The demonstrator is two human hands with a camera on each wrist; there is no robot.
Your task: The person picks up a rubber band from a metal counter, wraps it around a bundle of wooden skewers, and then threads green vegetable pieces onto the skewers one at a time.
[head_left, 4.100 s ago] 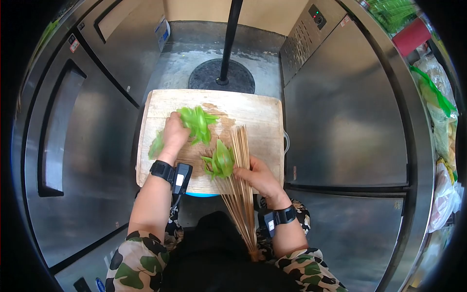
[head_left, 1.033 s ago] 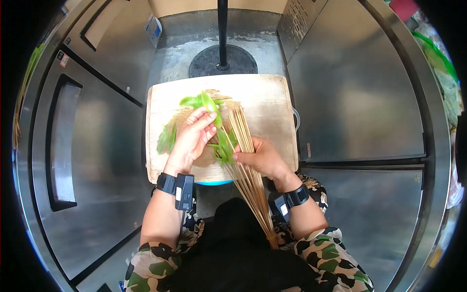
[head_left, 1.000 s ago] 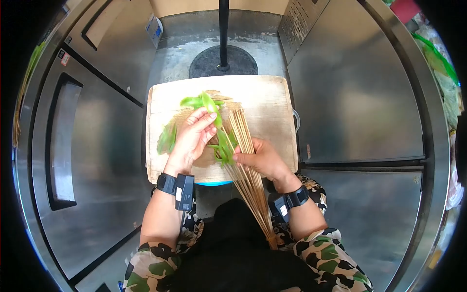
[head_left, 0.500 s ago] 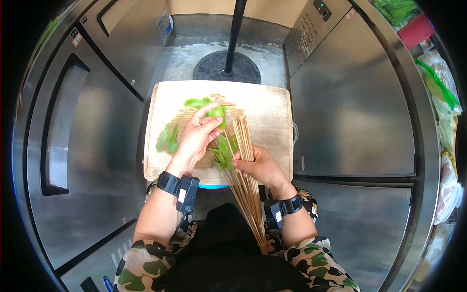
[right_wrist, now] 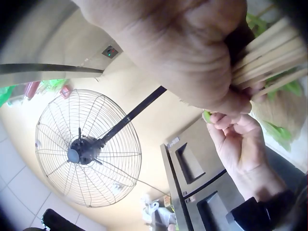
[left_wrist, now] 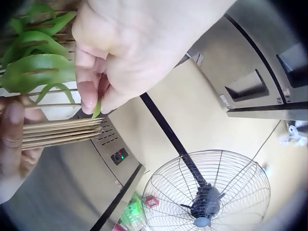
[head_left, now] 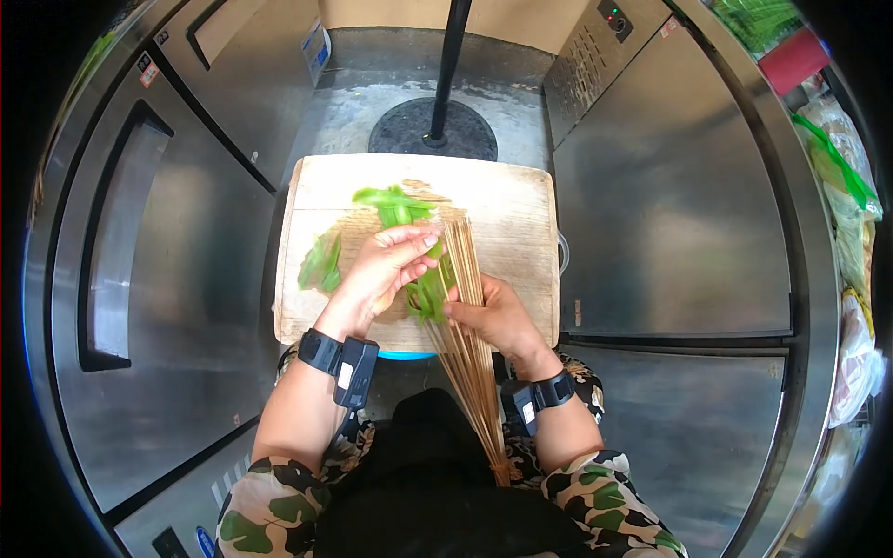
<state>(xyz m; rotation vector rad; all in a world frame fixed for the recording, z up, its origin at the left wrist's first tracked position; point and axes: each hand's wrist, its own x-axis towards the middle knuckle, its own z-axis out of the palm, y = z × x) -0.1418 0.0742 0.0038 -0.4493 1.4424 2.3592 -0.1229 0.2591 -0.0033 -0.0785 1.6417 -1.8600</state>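
Note:
My left hand (head_left: 374,274) pinches a flat green vegetable slice (left_wrist: 97,109) between thumb and fingers, close by the skewer tips. A fanned bundle of bamboo skewers (head_left: 462,260) is gripped in my right hand (head_left: 507,321), its lower end hanging over the board's near edge. Several green slices (left_wrist: 41,72) are threaded on skewers beside that bundle, pierced through in the left wrist view. On the wooden cutting board (head_left: 512,209), loose green slices (head_left: 397,201) lie beyond my left hand. More slices (head_left: 321,264) rest to its left.
Steel fridge cabinets flank the board, one on the left (head_left: 200,279) and one on the right (head_left: 679,205). Behind it a black pole rises from a round base (head_left: 391,128); a caged fan (left_wrist: 207,192) shows in the wrist views. Bagged goods (head_left: 837,186) line the far right.
My left hand laid hold of a slice from the far pile and brought it right and nearer, to the skewer tips. My right hand keeps gripping the bundle.

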